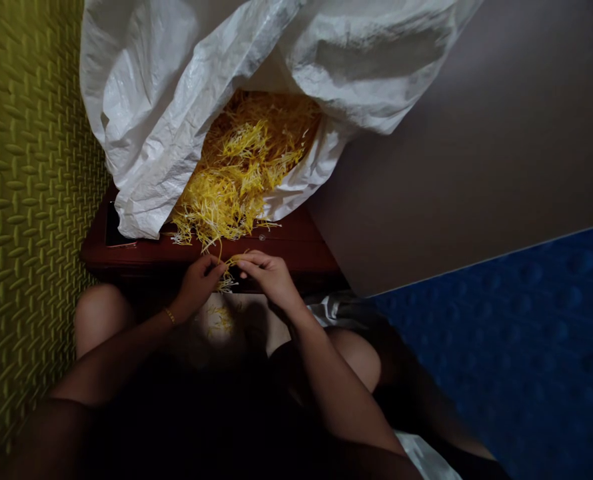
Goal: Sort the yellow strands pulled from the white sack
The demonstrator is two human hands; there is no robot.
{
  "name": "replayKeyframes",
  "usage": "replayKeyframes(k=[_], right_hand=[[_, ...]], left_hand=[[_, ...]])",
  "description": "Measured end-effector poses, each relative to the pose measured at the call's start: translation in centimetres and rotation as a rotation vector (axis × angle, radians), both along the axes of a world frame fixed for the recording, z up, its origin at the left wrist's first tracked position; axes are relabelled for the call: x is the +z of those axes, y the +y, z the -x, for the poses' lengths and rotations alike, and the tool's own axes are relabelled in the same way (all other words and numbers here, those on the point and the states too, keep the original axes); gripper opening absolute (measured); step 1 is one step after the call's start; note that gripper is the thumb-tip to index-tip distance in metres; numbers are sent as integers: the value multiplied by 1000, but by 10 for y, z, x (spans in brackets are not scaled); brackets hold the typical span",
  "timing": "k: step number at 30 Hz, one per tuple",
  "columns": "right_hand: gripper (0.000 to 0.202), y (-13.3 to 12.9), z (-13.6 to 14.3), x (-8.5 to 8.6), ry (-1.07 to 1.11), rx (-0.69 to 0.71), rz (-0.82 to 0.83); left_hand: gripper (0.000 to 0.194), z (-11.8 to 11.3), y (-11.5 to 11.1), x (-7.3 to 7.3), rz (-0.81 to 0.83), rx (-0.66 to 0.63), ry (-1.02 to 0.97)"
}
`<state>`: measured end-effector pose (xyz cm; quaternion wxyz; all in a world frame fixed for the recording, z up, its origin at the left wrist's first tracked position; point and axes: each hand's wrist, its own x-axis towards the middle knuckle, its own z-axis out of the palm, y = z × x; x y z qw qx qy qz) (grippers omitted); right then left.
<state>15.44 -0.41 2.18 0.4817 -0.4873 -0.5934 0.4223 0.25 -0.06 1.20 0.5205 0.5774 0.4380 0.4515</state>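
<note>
Thin yellow strands with pale tips (226, 283) hang between my two hands, just off the front edge of a dark red table (296, 250). My left hand (201, 279) pinches them from the left, fingers closed. From the right, my right hand (269, 272) grips the same strands between thumb and fingertips. Right beyond the hands, a heap of similar yellow strands (241, 170) spills out of a white woven sack (161, 147) onto the table. Whether the strands are plastic or plant cannot be told.
A yellow-green textured mat (16, 200) stands along the left. A large grey-brown panel (456, 153) slants at the right, with a blue patterned surface (536, 347) below it. Loose yellow bits (221, 319) lie below my hands. A dark flat object (121, 230) sits partly under the sack.
</note>
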Motion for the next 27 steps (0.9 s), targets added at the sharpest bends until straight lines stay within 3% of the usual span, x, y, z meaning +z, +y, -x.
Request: replayKeyframes(k=[4,8,10,13,18,22,27], right_hand=[[20,9,-6,-3,-87,-153,-94],[28,25,-44,-3,-29,-578,-128],[30,28,-62,-1,4,-670,-184],[27,23,-59,1,52,-478,-109],[25,6,-13,-5,306,-143,231],[24,5,-6,-8,438,-41,354],[21,2,-9,-8,473,6,388]], left_hand=[[19,-2,-2,3,2,-33,7],[19,0,-4,6,12,-25,-45],[19,1,-4,4,35,-14,-78],[18,2,-1,0,71,22,-87],[17,-1,2,-4,97,13,-97],[19,-4,0,-1,147,-34,-171],[23,-3,-1,-1,175,-69,-199]])
